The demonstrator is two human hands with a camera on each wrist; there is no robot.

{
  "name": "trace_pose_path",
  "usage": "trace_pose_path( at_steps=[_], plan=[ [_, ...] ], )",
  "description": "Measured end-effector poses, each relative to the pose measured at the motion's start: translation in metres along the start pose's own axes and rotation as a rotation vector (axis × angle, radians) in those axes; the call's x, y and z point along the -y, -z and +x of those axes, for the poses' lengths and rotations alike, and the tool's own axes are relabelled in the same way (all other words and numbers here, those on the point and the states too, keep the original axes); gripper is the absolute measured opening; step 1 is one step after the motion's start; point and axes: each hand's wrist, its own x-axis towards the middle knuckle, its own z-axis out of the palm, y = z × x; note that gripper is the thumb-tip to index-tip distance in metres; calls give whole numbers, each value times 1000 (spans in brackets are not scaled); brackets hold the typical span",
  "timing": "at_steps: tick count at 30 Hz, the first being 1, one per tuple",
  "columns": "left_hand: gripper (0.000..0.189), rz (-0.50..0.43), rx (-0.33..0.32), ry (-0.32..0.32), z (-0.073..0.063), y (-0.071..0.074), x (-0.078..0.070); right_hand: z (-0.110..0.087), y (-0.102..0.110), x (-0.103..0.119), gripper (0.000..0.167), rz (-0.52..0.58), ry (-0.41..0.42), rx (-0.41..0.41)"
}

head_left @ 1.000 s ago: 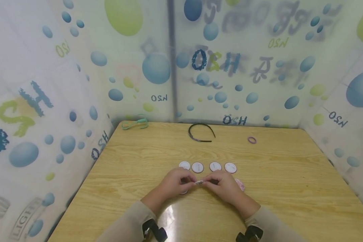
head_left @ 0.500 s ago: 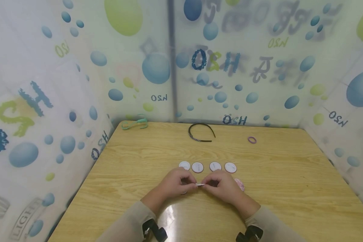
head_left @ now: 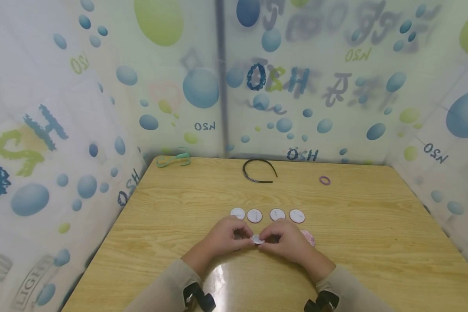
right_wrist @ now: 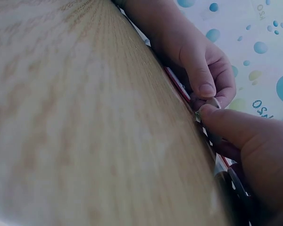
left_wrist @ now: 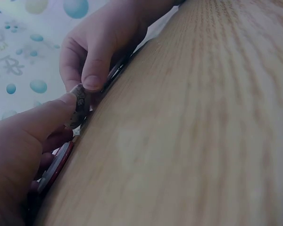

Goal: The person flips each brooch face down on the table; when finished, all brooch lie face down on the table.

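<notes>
Both hands meet over the table at the middle of the head view. Left hand (head_left: 224,236) and right hand (head_left: 288,240) pinch opposite edges of a small round badge (head_left: 258,239) between thumb and fingers. Its pale face is turned up toward the head camera, and a dark printed pattern shows on the badge (left_wrist: 79,107) in the left wrist view. Behind the hands is a row of white-backed round badges (head_left: 255,216), some showing a pin line. A pink patterned badge (head_left: 308,238) lies beside the right hand, partly covered. Another red-rimmed badge (left_wrist: 56,167) lies under the left hand.
Along the back of the wooden table (head_left: 171,208) are a green claw-shaped hair clip (head_left: 174,160), a black headband (head_left: 253,178) and a purple ring-shaped hair tie (head_left: 325,180). Printed curtain-like walls (head_left: 257,117) enclose the table's back and sides.
The badge between the fingers has tilted from nearly edge-on to showing its pale face, and sits slightly lower. Both hands stay in nearly the same place; the other things have not moved.
</notes>
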Motion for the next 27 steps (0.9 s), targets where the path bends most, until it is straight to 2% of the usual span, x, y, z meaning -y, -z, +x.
trace_pose_path(
  at_steps=[13, 21, 27],
  plan=[
    [19, 80, 8, -20, 1, -1, -2, -1, 0, 0, 17, -74, 15, 63],
    [21, 92, -16, -59, 2, 0, -1, 1, 1, 2, 15, -95, 5, 70],
    [18, 103, -10, -80, 1, 0, -2, 0, 1, 1, 13, -108, 46, 64]
  ],
)
